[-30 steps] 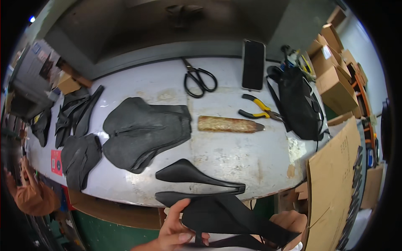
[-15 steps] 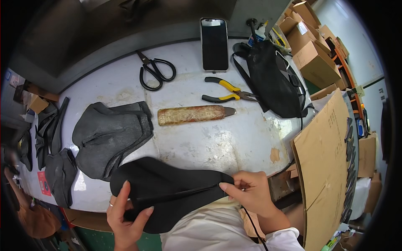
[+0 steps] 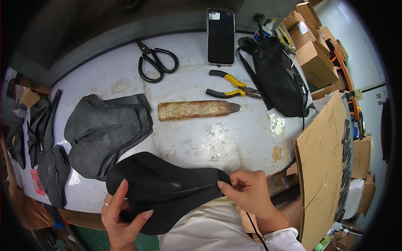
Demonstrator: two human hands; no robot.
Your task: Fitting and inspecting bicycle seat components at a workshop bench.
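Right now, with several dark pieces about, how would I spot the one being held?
Start at the pale table and go to its near edge. There, between the left hand and the right hand, is a black saddle-shaped piece, wide at left, narrow at right. Unlike the greyer, rougher-looking stack beyond it, it is smooth, deep black and held.

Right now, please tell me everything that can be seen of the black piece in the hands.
The black piece looks like smooth leather or synthetic sheet, broad and rounded at left, narrowing rightward, with a long crease along its middle. The left hand holds its broad end; the right hand pinches the narrow one. It overlaps the near edge of the table in view; contact is unclear.
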